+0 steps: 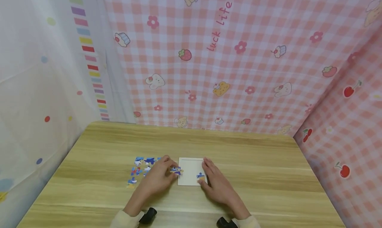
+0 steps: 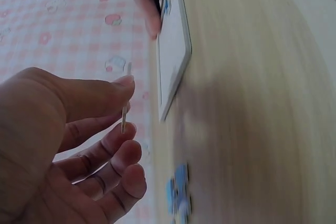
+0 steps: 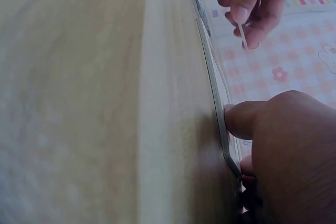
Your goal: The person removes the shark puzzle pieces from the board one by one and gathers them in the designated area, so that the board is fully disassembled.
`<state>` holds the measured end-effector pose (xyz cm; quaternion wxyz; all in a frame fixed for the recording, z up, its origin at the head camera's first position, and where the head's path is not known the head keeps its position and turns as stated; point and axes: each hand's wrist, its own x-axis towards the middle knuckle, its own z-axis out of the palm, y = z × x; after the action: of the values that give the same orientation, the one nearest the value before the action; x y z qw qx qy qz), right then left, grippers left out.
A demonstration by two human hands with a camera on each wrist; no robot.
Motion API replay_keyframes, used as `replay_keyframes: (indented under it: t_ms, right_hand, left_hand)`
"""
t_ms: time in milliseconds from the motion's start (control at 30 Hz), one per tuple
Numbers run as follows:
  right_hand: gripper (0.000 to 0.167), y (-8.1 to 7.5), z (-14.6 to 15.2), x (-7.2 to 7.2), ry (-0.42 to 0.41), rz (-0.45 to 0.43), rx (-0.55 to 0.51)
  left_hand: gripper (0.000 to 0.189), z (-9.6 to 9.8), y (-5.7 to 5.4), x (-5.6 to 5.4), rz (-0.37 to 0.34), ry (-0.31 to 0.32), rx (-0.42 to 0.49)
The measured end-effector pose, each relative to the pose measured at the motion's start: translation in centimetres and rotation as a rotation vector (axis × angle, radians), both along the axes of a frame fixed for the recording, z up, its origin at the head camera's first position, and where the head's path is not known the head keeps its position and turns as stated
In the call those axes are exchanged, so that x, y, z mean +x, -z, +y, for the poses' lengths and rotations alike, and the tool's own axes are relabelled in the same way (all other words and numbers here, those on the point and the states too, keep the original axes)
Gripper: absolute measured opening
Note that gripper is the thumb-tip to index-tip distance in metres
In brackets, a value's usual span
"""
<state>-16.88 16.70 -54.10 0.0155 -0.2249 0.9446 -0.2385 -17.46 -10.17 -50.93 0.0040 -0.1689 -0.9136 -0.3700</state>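
My left hand (image 1: 159,177) pinches a blue jigsaw puzzle piece (image 1: 176,170) between thumb and fingertips, held up at the left edge of a white puzzle tray (image 1: 188,175). In the left wrist view the pinched piece (image 2: 124,119) shows edge-on, above the table. My right hand (image 1: 217,181) rests along the tray's right side, fingers extended toward its upper right corner and thumb at a blue and yellow piece (image 1: 200,177) lying in the tray's lower right. The right wrist view shows the thumb (image 3: 241,120) against the tray's edge.
Several loose puzzle pieces (image 1: 136,171) lie on the wooden table (image 1: 253,181) left of the tray, some hidden behind my left hand. A pink checked cloth (image 1: 203,72) hangs behind the table. A white dotted cloth (image 1: 35,88) hangs at the left.
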Motion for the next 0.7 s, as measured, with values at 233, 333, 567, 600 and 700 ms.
replay_keyframes:
  t_ms: [233,333,567,600,700]
  right_hand:
    - [0.069,-0.1,0.1,0.0,-0.002,-0.011,-0.004]
    - [0.069,-0.1,0.3,0.0,0.007,-0.015,-0.003]
    - [0.068,-0.3,0.0,0.0,0.002,-0.012,-0.022]
    - [0.068,-0.3,0.0,0.0,0.001,-0.011,-0.024]
    - [0.067,-0.1,-0.2,0.1,0.003,-0.011,-0.022]
  left_hand:
    - [0.021,-2.5,0.0,0.1,0.037,-0.019,0.007]
    - [0.022,-3.5,-0.1,0.1,0.043,-0.012,0.010]
    - [0.024,-6.3,0.1,0.9,0.070,-0.042,-0.027]
    - [0.024,-6.6,0.1,1.1,0.076,-0.048,-0.035]
    - [0.023,-7.4,0.4,1.8,0.088,-0.062,-0.058]
